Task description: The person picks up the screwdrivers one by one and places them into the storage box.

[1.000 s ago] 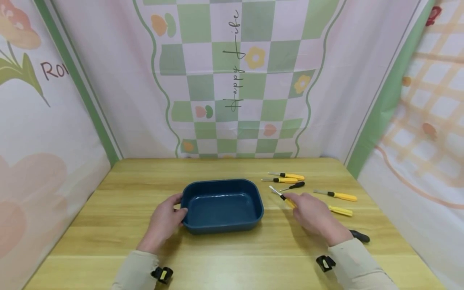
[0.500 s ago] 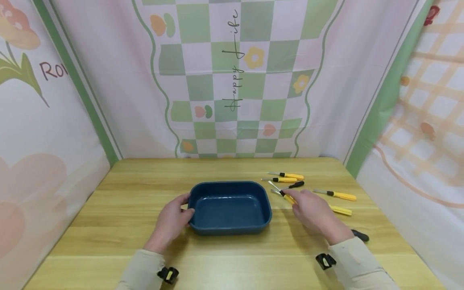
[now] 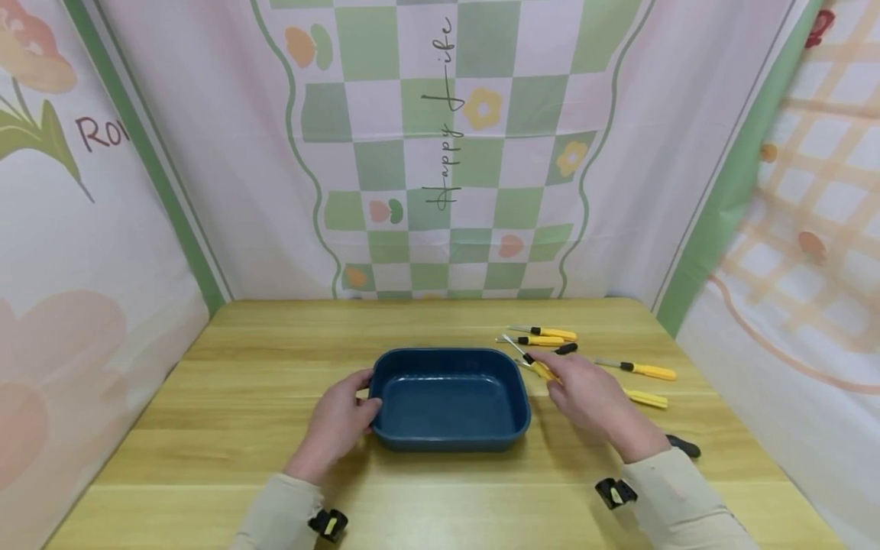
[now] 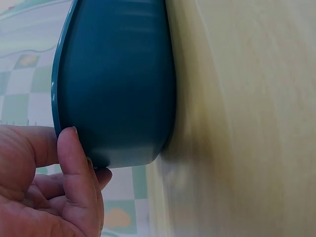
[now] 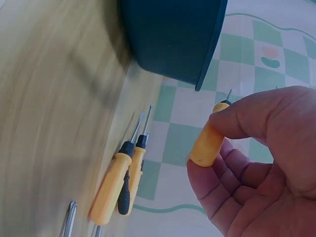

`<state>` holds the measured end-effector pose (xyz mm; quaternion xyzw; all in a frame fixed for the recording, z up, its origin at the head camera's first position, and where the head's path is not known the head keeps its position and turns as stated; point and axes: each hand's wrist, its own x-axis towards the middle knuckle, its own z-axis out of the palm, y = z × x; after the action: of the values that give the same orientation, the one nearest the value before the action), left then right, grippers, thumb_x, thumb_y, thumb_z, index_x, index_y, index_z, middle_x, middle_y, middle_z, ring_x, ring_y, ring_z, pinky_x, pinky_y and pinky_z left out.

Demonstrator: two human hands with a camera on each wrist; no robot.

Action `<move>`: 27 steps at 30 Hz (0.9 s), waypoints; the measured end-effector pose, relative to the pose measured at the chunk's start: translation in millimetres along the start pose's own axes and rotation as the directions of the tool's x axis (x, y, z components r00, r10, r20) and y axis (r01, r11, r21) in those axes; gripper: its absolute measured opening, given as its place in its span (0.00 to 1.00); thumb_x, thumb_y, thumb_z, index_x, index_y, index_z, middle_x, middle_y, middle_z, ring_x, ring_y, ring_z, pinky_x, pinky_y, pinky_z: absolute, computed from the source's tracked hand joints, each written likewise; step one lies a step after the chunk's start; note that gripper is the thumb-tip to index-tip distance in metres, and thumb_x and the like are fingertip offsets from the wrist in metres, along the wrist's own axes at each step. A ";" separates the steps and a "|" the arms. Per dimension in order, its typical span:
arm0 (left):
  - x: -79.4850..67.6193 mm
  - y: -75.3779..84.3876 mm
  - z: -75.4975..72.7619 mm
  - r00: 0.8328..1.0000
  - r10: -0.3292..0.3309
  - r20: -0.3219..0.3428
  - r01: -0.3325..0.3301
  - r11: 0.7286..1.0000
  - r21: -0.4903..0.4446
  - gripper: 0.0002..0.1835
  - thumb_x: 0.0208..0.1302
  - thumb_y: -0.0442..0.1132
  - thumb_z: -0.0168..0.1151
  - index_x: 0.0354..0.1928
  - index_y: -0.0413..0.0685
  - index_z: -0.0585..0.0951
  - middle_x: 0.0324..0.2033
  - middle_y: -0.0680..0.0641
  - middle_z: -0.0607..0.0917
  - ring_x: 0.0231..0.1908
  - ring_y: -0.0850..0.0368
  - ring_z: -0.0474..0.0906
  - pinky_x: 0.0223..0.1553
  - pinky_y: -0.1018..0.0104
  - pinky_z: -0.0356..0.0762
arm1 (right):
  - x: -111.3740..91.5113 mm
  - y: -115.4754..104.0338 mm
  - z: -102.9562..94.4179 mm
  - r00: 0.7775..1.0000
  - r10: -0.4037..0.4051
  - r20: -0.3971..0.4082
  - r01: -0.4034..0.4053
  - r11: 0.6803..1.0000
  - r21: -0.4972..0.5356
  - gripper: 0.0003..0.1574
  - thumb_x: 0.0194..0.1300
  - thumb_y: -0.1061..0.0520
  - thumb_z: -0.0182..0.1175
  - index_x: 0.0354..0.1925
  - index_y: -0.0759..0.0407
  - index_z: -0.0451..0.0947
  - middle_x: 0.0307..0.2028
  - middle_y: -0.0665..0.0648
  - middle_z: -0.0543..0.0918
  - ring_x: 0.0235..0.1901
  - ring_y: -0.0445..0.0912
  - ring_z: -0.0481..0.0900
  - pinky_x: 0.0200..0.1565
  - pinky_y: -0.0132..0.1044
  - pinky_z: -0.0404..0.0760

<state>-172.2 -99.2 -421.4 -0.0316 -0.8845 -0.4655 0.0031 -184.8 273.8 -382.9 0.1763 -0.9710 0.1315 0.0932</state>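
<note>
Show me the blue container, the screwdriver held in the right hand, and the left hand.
Blue container [image 3: 450, 409]: head view, on its bare inner floor.
Held screwdriver [image 5: 208, 144]: right wrist view, on its yellow handle.
Left hand [image 3: 338, 420]: head view, on the back of the hand.

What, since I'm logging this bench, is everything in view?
Box: one, dark blue, mid-table
Held screwdriver: one, yellow-handled, right of the box
Loose screwdrivers: at least four, yellow-handled, table's right side
Black handles: two, black, table's right side, partly hidden
Table: one, wood-toned, under the box
Backdrop: one, green-white checks, behind the table
Side cloths: two, mostly white, left and right
Wrist devices: two, black, bottom of head view
Sleeves: two, beige, lower edge of head view
Left hand: one, bare, at the box's left end
Right hand: one, bare, round the held screwdriver
</note>
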 end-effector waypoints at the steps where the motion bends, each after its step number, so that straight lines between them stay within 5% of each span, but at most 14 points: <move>1: -0.2 0.5 0.6 1.000 0.002 0.001 -0.002 1.000 -0.001 0.27 0.72 0.33 0.63 0.71 0.41 0.75 0.62 0.39 0.82 0.24 0.59 0.80 0.26 0.63 0.81 | 0.1 -0.9 -0.7 1.000 0.000 -0.001 0.000 1.000 0.001 0.33 0.68 0.65 0.58 0.70 0.54 0.76 0.41 0.59 0.85 0.34 0.48 0.76 0.34 0.46 0.78; 9: -1.1 1.2 4.4 1.000 0.013 0.003 -0.013 1.000 0.004 0.28 0.72 0.34 0.63 0.72 0.40 0.73 0.63 0.39 0.82 0.24 0.60 0.80 0.25 0.64 0.81 | 1.7 -8.0 -5.2 1.000 -0.008 -0.010 0.008 1.000 0.007 0.31 0.70 0.63 0.60 0.70 0.54 0.76 0.40 0.57 0.84 0.38 0.49 0.78 0.37 0.47 0.79; 20: -4.1 3.3 7.3 1.000 0.022 0.012 -0.022 1.000 0.005 0.29 0.72 0.34 0.63 0.73 0.39 0.73 0.62 0.38 0.83 0.24 0.60 0.80 0.25 0.64 0.80 | 8.6 -15.5 -10.6 0.999 -0.030 0.037 0.024 0.990 0.142 0.32 0.73 0.63 0.58 0.73 0.53 0.73 0.28 0.49 0.72 0.26 0.42 0.68 0.31 0.37 0.69; 27: -5.7 3.4 8.0 0.999 0.030 0.013 -0.030 1.000 0.003 0.28 0.71 0.34 0.63 0.72 0.39 0.73 0.61 0.38 0.83 0.23 0.58 0.81 0.24 0.64 0.80 | 13.4 -18.1 -11.3 0.997 -0.044 0.061 0.029 0.972 0.235 0.32 0.74 0.61 0.58 0.74 0.55 0.72 0.41 0.55 0.84 0.36 0.43 0.81 0.41 0.44 0.83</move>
<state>-166.1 -91.0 -423.3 -0.0479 -0.8846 -0.4638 0.0044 -189.0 256.4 -365.1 0.2082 -0.9479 0.2374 0.0420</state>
